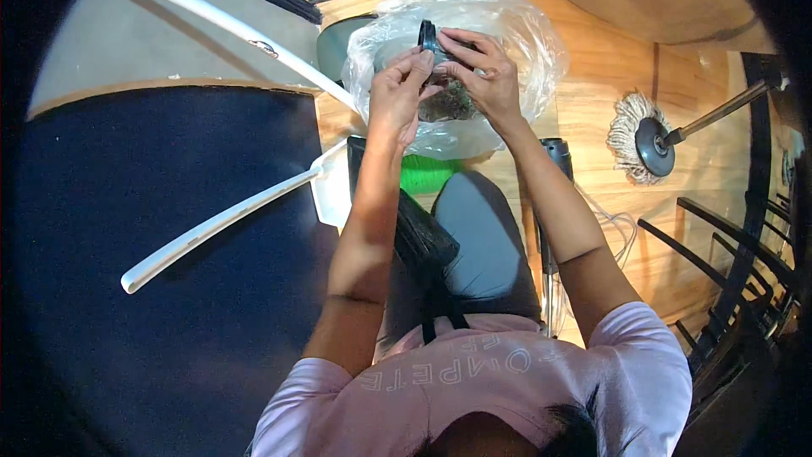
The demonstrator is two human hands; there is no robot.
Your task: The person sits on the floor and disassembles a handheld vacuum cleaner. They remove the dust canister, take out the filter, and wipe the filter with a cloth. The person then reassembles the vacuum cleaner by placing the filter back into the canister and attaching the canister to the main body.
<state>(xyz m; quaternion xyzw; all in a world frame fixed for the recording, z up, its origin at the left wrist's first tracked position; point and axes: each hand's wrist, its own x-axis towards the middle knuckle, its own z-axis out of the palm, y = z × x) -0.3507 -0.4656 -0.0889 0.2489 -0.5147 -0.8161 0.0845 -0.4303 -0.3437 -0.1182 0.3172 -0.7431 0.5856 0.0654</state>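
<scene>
My left hand (396, 92) pinches the edge of a black ring-shaped part (427, 35), which is held on edge with its rim facing left. Bent around the other side of this part are the fingers of my right hand (491, 76), partly hiding what lies between them. Both hands are above the mouth of a clear plastic bag (533, 32) that is spread out on the floor. Dark, clumped debris (451, 103) shows inside the bag, below my fingers.
A white dustpan (331, 193) with a long handle stands left of my legs, by green bristles (431, 174). A white pole (222, 32) slants in from upper left. To the right are a black appliance (557, 153), a cord, a string mop (637, 139) and a black metal rack (729, 266).
</scene>
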